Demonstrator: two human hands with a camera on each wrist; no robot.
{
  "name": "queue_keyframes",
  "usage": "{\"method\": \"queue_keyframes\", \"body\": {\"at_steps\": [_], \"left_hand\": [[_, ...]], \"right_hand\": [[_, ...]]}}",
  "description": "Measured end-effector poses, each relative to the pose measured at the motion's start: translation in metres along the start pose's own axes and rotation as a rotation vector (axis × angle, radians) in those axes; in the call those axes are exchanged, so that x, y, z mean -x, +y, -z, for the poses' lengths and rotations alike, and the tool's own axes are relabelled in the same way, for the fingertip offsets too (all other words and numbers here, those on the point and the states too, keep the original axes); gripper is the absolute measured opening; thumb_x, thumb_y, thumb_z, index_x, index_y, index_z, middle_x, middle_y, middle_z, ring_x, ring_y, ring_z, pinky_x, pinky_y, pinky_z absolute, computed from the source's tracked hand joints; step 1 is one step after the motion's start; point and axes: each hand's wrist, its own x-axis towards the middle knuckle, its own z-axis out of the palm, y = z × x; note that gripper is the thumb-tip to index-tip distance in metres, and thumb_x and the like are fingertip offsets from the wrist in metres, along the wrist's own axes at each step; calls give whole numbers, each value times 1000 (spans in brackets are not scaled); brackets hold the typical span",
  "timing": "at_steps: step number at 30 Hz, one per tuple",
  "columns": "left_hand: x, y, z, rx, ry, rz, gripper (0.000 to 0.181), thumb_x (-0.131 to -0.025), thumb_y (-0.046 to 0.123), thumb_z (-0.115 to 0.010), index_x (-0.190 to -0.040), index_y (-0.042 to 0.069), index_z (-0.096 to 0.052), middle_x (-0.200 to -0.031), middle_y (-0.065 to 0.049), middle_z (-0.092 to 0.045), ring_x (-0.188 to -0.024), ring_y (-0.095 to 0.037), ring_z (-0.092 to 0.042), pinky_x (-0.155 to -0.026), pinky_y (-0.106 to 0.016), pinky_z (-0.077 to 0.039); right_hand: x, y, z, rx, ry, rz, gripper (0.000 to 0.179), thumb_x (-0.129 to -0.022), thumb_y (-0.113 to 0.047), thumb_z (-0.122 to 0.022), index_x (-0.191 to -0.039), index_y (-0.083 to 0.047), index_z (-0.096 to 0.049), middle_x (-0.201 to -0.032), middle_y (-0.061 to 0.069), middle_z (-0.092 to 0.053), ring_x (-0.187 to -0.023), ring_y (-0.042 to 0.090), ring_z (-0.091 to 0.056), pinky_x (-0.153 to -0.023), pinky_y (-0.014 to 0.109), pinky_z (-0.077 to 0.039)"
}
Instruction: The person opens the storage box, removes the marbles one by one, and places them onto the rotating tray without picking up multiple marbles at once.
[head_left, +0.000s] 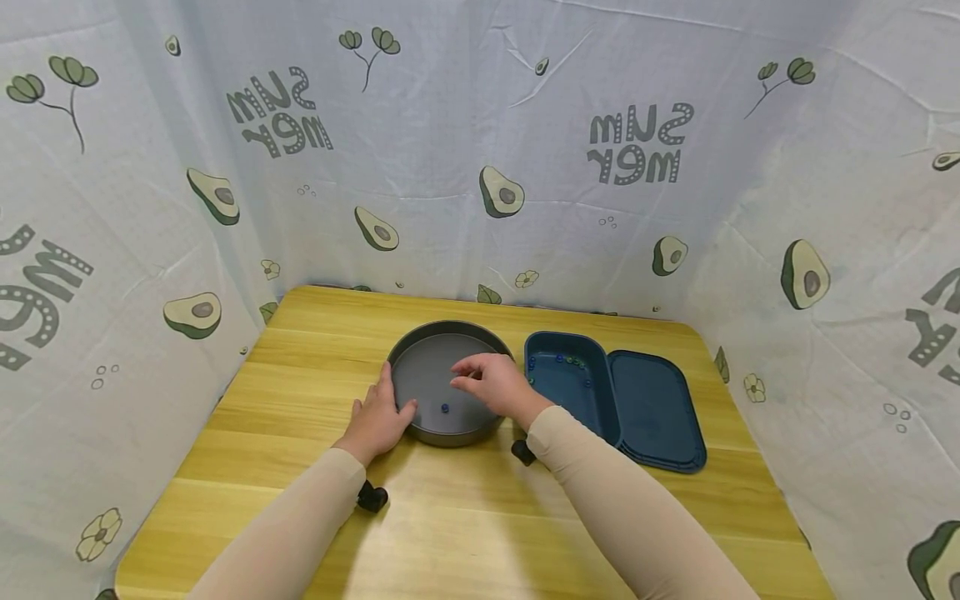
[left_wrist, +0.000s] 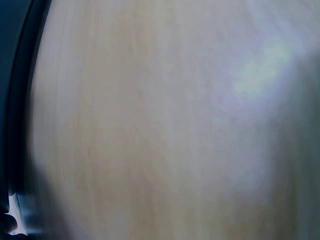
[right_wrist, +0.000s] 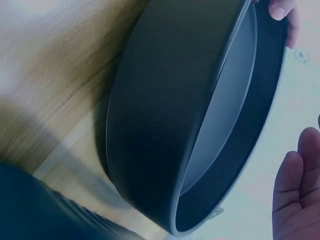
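Observation:
A round dark grey pan (head_left: 427, 367) sits on the table with one small blue bead (head_left: 445, 408) on its floor. At the pan's left side my left hand (head_left: 377, 423) holds the rim, thumb over the inside edge and fingers along the outer wall. My right hand (head_left: 495, 385) hovers over the pan's right part, thumb and forefinger apart with nothing visible between them. In the right wrist view the pan's side wall (right_wrist: 155, 110) fills the middle, and my right fingers (right_wrist: 287, 175) show at the edge. The left wrist view shows mostly blurred tabletop.
Right of the pan stands a dark blue rectangular container (head_left: 562, 392) holding several small blue and green beads. Its flat blue lid (head_left: 656, 408) lies alongside on the wooden table (head_left: 300, 367). A patterned white curtain (head_left: 442, 167) hangs behind and at both sides.

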Motion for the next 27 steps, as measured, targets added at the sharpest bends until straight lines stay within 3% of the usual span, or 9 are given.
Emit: {"method": "queue_keyframes", "body": {"at_steps": [8, 16, 21, 27], "left_hand": [[1, 0, 0, 10, 10, -7, 99, -106, 46, -55, -169, 9, 10, -173, -26, -20, -160, -49, -18, -127, -73, -5], [0, -3, -1, 11, 10, -13, 98, -106, 47, -54, -169, 10, 12, -173, -28, -20, -161, -49, -17, -126, -74, -5], [0, -3, 0, 12, 14, -20, 97, -106, 46, -54, -169, 9, 10, -172, -28, -21, -161, -48, -19, -126, -75, -5], [0, -2, -2, 17, 13, -18, 96, -106, 45, -53, -170, 9, 9, -173, -27, -20, -161, -48, -18, -126, -74, -5]], "right_hand": [[8, 10, 26, 14, 43, -26, 35, -101, -30, -72, -133, -16, -74, -120, 1, -76, -102, 18, -71, -87, 37, -62], [19, 48, 70, 139, 113, -91, 39, -104, -27, -68, -139, -10, -70, -128, 10, -74, -109, 29, -70, -88, 44, -61], [25, 71, 82, 240, 36, -156, 43, -104, -26, -68, -144, -9, -65, -132, 13, -72, -120, 33, -68, -98, 50, -59], [31, 82, 84, 307, -146, -205, 46, -99, -24, -75, -140, -5, -67, -130, 14, -73, -119, 31, -69, -101, 49, -58]]}}
